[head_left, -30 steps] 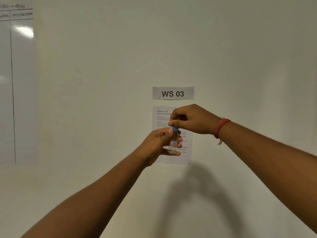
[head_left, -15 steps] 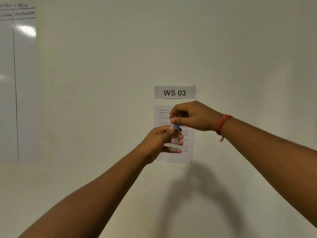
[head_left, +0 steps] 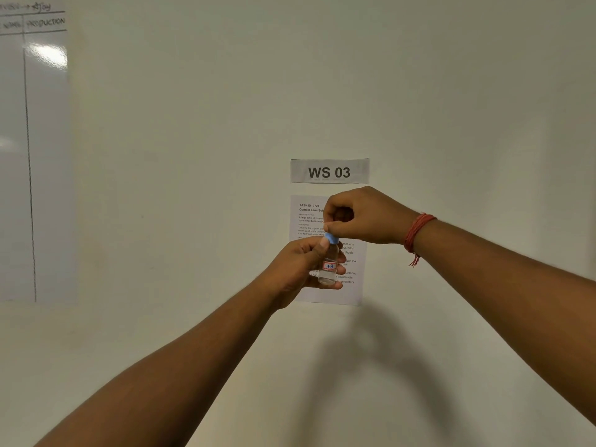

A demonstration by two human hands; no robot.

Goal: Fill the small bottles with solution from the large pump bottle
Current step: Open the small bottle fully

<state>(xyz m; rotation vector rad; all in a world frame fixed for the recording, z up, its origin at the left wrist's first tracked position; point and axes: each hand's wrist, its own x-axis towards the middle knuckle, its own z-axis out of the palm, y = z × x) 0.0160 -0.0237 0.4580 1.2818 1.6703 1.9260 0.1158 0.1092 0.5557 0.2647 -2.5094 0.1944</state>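
I hold a small clear bottle (head_left: 328, 266) up in front of the wall, upright, with a red-edged label reading "17B". My left hand (head_left: 300, 269) wraps around its body from the left. My right hand (head_left: 361, 217) comes from the right, and its thumb and fingers pinch the blue cap (head_left: 331, 238) on the bottle's neck. A red thread band circles the right wrist. The large pump bottle is not in view.
Behind the hands a "WS 03" sign (head_left: 329, 171) and a printed task sheet (head_left: 309, 217) are stuck to the pale wall. A whiteboard (head_left: 32, 156) with drawn lines hangs at the far left. No table surface shows.
Both hands and the bottle stay at nearly the same spot. The right hand's fingers have shifted slightly on the blue cap.
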